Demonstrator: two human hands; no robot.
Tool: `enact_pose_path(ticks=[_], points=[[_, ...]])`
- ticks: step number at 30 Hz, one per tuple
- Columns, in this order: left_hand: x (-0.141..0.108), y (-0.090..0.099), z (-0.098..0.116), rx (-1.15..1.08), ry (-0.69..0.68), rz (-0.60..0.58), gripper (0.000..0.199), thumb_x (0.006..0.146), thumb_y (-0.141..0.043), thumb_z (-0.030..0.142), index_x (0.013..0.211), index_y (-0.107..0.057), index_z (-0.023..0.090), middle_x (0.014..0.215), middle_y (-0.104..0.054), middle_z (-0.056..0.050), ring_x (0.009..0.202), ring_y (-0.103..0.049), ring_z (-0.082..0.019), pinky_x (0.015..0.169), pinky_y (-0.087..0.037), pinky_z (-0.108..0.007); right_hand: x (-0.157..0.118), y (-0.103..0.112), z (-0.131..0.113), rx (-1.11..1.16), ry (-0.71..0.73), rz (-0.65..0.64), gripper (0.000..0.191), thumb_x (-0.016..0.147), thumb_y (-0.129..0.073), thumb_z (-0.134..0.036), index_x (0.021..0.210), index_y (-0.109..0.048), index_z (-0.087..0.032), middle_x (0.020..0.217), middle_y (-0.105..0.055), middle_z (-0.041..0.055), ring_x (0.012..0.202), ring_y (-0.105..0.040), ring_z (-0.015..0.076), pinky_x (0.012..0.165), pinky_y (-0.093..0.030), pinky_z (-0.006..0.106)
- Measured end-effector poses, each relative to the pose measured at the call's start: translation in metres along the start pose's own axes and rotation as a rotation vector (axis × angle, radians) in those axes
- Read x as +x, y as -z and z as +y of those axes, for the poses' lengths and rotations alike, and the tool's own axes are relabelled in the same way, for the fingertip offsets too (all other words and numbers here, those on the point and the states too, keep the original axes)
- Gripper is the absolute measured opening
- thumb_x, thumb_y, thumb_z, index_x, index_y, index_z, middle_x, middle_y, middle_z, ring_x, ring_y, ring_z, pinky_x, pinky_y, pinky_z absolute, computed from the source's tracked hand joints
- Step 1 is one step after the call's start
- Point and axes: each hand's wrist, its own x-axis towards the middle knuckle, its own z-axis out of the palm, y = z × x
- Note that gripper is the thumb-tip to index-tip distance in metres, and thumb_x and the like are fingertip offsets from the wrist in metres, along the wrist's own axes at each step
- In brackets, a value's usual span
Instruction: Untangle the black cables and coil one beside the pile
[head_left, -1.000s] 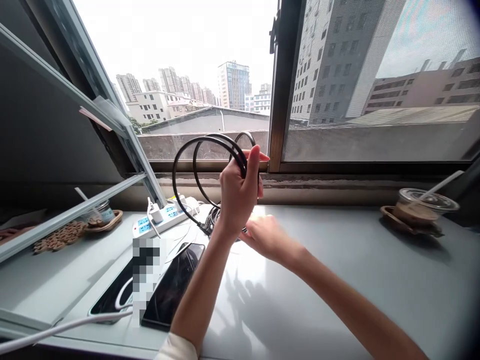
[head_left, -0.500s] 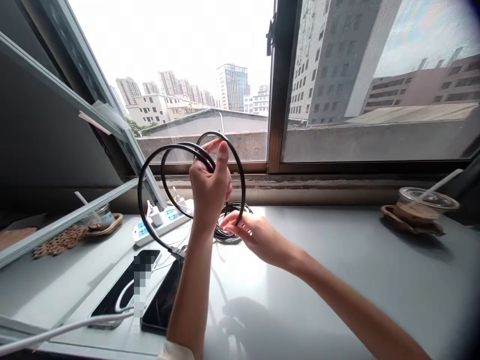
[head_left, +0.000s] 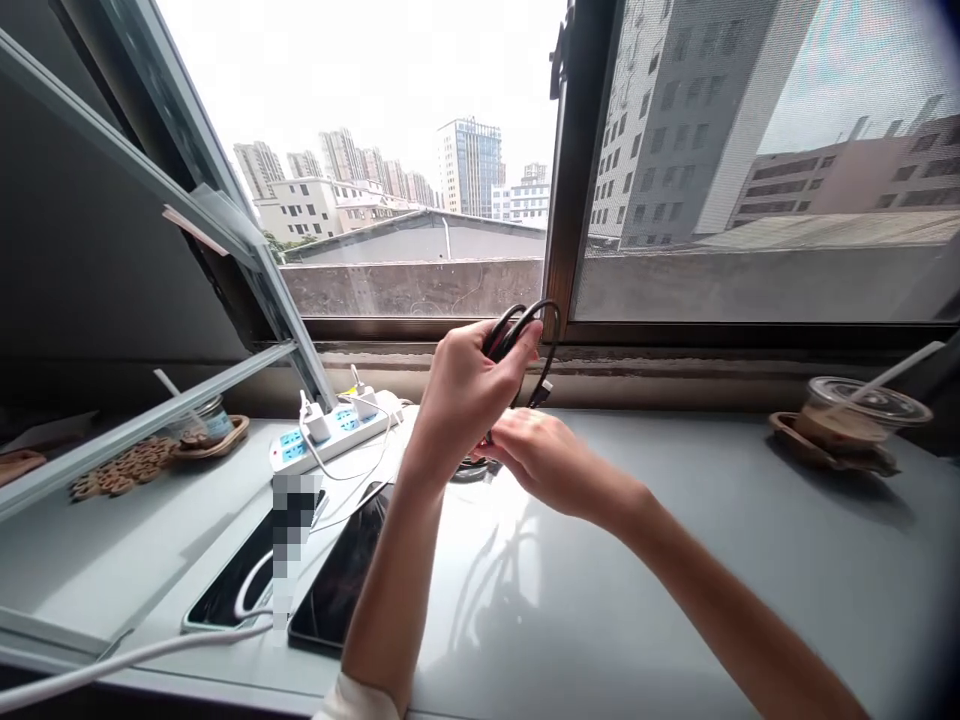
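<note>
Loops of a black cable (head_left: 553,345) are bunched in my left hand (head_left: 476,390), which is closed around them above the table. One connector end of the cable dangles just beyond the hands, near the window ledge. Right below, my right hand (head_left: 544,455) is closed in a pinch, with a short piece of black cable showing at its fingertips. Behind the hands, a second coil of dark cable (head_left: 471,472) lies on the table, mostly hidden.
A white power strip (head_left: 337,430) with plugged-in chargers stands at the back left. Two phone-like dark devices, one a black slab (head_left: 337,580), lie before it. A lidded drink cup (head_left: 847,420) sits in a holder at right. A metal frame (head_left: 277,290) slants along the left.
My left hand has moved right and tilted over, and the wide cable loops have drawn into a tighter bunch. The connector end has swung from left to right. My right hand shifted slightly right.
</note>
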Motion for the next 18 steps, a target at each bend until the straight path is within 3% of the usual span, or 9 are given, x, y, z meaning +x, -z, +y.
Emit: enact_pose_path(ticks=[5,10,13,16,18], points=[[0.013,-0.004,-0.017,-0.12,-0.032,0.284,0.04,0.083,-0.052,0.049,0.058,-0.046,0.019,0.047,-0.037,0.004,0.041,-0.037,-0.007,0.04,-0.026,-0.022,0.003,0.004,0.008,-0.109,-0.041,0.176,0.029,0.094,-0.039,-0.037,0.084,-0.057,-0.016,0.08,-0.058,0.0028,0.063,-0.051,0.0104,0.059,-0.034,0.022],[0.017,-0.004,-0.018,-0.28,-0.111,0.568,0.041,0.086,-0.046,0.053,0.06,-0.04,0.021,0.047,-0.033,0.006,0.038,-0.032,-0.005,0.039,-0.026,-0.023,0.004,0.003,0.008,-0.1,-0.107,0.433,0.02,0.088,-0.053,-0.035,0.1,-0.057,-0.019,0.093,-0.058,0.0004,0.061,-0.051,0.0055,0.062,-0.037,0.019],[0.016,0.0,-0.014,-0.302,-0.194,0.759,0.041,0.088,-0.044,0.05,0.061,-0.036,0.022,0.048,-0.032,0.006,0.038,-0.031,-0.005,0.04,-0.024,-0.024,0.007,-0.007,0.009,-0.146,-0.085,0.554,0.018,0.086,-0.055,-0.035,0.084,-0.057,-0.017,0.078,-0.057,-0.0006,0.058,-0.048,0.0064,0.063,-0.036,0.021],[0.018,0.012,-0.017,-0.225,-0.237,0.734,0.041,0.084,-0.046,0.056,0.064,-0.036,0.022,0.048,-0.035,0.006,0.04,-0.034,-0.006,0.042,-0.023,-0.026,0.009,-0.026,0.015,-0.186,-0.041,0.452,0.027,0.087,-0.05,-0.032,0.065,-0.053,-0.017,0.063,-0.055,-0.0014,0.057,-0.047,0.0082,0.066,-0.035,0.024],[0.02,0.022,-0.022,-0.185,-0.224,0.675,0.04,0.081,-0.049,0.057,0.067,-0.037,0.022,0.049,-0.035,0.007,0.041,-0.033,-0.006,0.043,-0.023,-0.026,0.01,-0.045,0.022,-0.184,-0.036,0.293,0.024,0.089,-0.047,-0.035,0.077,-0.061,-0.018,0.08,-0.064,0.001,0.074,-0.056,0.0116,0.08,-0.036,0.028]])
